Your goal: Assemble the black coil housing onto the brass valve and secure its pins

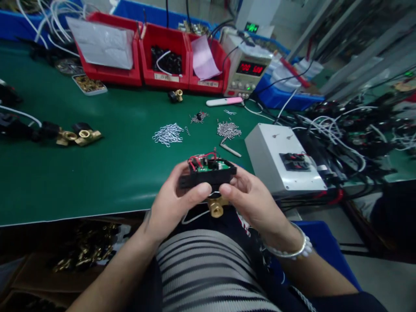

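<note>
Both hands hold one black valve unit (208, 173) just in front of the green table's near edge. Its open top shows a green circuit board with red wires, and a brass fitting (215, 207) sticks out underneath. My left hand (172, 203) grips its left side with the thumb across the front. My right hand (251, 201), with a white bracelet on the wrist, grips the right side, thumb meeting the left thumb.
On the green table (97, 173) lie piles of small metal clips (168, 133) and pins (229, 129), brass valves (79, 136) at left, a white box (282, 160) at right, red bins (165, 56) and a power supply (248, 65) at the back. Cables tangle at right.
</note>
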`<state>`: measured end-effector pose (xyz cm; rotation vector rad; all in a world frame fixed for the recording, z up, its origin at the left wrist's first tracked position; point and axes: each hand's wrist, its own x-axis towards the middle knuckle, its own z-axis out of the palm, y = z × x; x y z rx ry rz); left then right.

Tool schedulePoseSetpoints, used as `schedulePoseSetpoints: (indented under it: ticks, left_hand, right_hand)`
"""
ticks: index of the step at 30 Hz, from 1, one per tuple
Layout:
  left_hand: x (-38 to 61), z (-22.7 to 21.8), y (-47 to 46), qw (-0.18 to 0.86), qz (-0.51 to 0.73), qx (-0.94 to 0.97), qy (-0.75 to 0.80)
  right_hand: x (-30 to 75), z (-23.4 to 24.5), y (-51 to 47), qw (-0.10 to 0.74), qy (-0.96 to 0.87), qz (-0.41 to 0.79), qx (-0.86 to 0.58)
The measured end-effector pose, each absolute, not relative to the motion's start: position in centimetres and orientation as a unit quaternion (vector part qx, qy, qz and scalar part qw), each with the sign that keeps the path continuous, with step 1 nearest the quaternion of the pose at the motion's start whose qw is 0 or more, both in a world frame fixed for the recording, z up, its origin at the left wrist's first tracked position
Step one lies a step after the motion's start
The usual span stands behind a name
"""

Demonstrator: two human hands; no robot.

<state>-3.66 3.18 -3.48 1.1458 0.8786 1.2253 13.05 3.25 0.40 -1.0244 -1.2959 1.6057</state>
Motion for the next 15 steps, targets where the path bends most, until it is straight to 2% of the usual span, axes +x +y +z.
schedulePoseSetpoints:
  ticks: [2, 4, 7, 8, 12, 15]
  left_hand:
    - [-3.2, -2.7, 3.2, 0.694, 0.480, 0.395, 0.363]
    - [-2.7, -1.9, 3.0, 0.733, 0.470, 0.335, 0.360]
    - [-2.2, -0.9, 2.4, 0.770, 0.456, 0.289, 0.339]
    - [-2.1, -0.6, 2.2, 0.774, 0.457, 0.284, 0.335]
    - [-2.0, 0.3, 1.7, 0.766, 0.468, 0.281, 0.340]
    - [-1.9, 0.8, 1.4, 0.752, 0.476, 0.288, 0.354]
  right_hand:
    - [14.6, 2.0, 4.2, 0.329, -0.599, 0.588, -0.432]
    - [17.3, 4.1, 6.2, 0.279, -0.689, 0.450, -0.495]
    - [22.6, 6.4, 10.4, 0.322, -0.701, 0.111, -0.627]
    - [24.3, 6.6, 11.9, 0.311, -0.674, 0.059, -0.668]
    - [28.1, 5.5, 15.7, 0.249, -0.590, 0.207, -0.740]
    - [28.4, 3.9, 15.9, 0.275, -0.573, 0.224, -0.739]
